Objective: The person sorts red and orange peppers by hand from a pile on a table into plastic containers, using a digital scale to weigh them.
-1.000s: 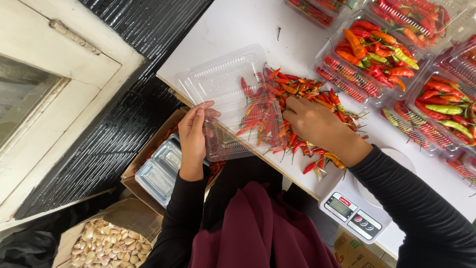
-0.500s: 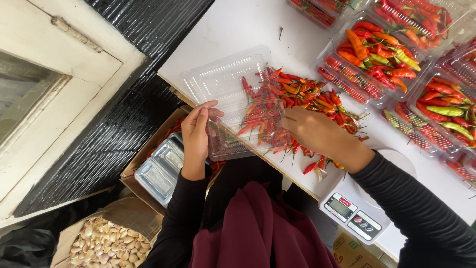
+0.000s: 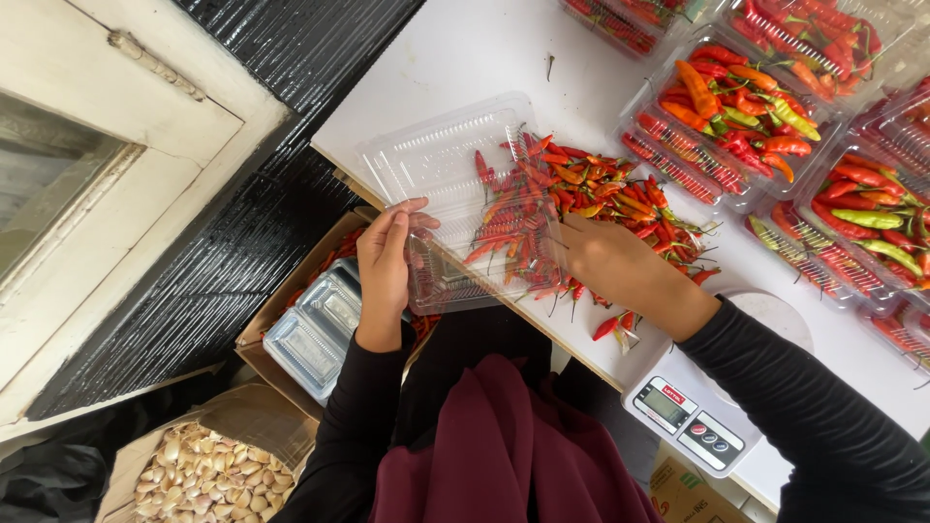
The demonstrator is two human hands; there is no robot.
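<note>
At the white surface's (image 3: 465,58) near edge, the left hand (image 3: 385,271) pinches the clear clamshell container (image 3: 455,194) — its grip closed on the rim. The right hand (image 3: 620,266), fingers curled, rakes the loose red chillies (image 3: 581,199) toward it — filled punnets (image 3: 736,107) beyond.

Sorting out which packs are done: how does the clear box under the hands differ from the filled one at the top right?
The clear box at the table edge lies open and only partly loaded, all red chillies; the left hand steadies it. The filled box is heaped with red, orange and green chillies, untouched. Both are clear plastic clamshells on the white table.
</note>
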